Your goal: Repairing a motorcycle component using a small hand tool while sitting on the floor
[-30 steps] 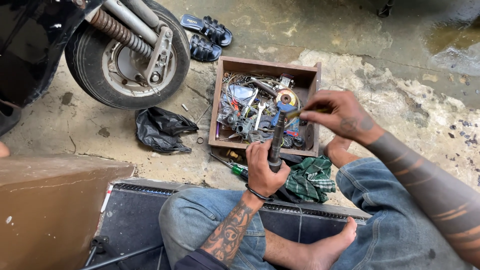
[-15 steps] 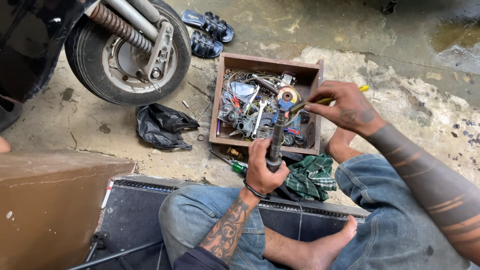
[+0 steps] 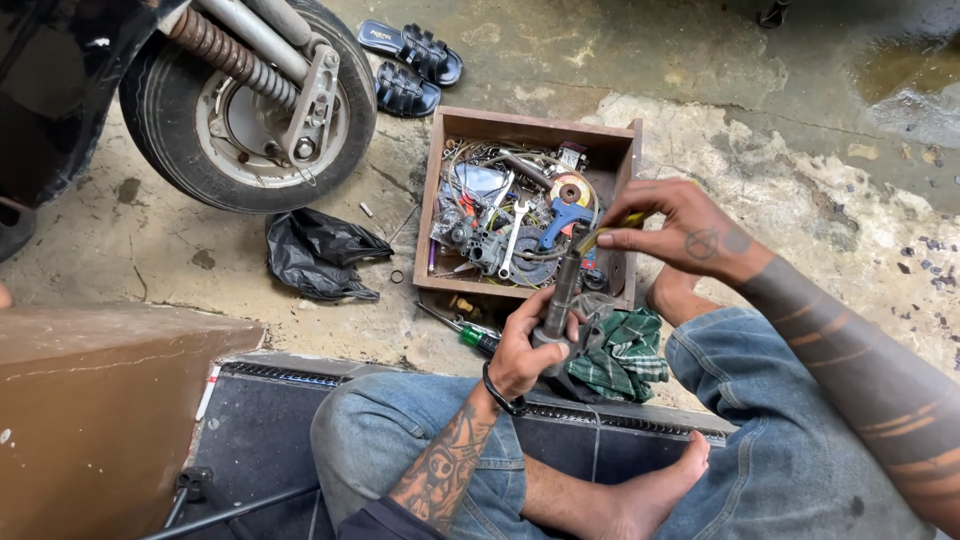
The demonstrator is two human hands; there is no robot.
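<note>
My left hand point(image 3: 535, 345) grips a grey metal shaft point(image 3: 560, 295) upright over the checked green rag point(image 3: 625, 350) — fingers wrapped round its lower end. My right hand point(image 3: 680, 230) pinches a yellow-handled tool point(image 3: 605, 232) against the shaft's top. Just behind, on the concrete floor point(image 3: 760, 140), sits a wooden toolbox point(image 3: 530, 128); a scooter wheel point(image 3: 250, 110) and black sandals point(image 3: 410, 65) lie beyond.

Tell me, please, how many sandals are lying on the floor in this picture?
2. One dark sandal lies at the top, beyond the wooden box; the second sandal lies beside it, nearer the wheel. None seems hidden.
</note>
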